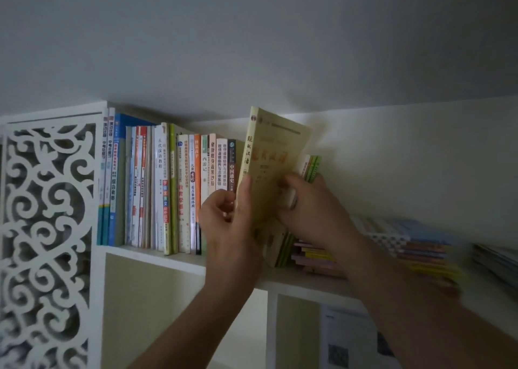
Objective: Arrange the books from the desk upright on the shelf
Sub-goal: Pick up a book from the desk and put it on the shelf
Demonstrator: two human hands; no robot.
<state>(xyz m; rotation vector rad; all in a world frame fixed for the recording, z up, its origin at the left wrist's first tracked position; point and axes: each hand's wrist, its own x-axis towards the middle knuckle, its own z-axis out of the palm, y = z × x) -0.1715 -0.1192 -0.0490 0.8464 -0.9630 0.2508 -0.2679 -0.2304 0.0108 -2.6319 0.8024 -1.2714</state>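
While my left hand [229, 214] pinches the yellow paperback's [276, 155] spine and my right hand [305, 200] grips its fore-edge, it looks light, floppy; best held low, near the shelf [157, 258] front edge.

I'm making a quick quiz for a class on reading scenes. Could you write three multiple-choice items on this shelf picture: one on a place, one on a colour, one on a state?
1. Where is the flat stack of books?
A. right of the upright row, on the same shelf
B. on top of the carved panel
C. in the compartment below

2. What colour is the cover of the book being held?
A. red
B. pale yellow
C. black

3. How does the held book stand?
A. lying flat
B. tilted, top leaning right
C. closed in among the row

Answers:
1. A: the flat stack lies on the shelf right of the upright row.
2. B: the yellow book has a pale yellow cover with red lettering.
3. B: the left hand grips its spine and the right hand holds its other edge, and it leans right.
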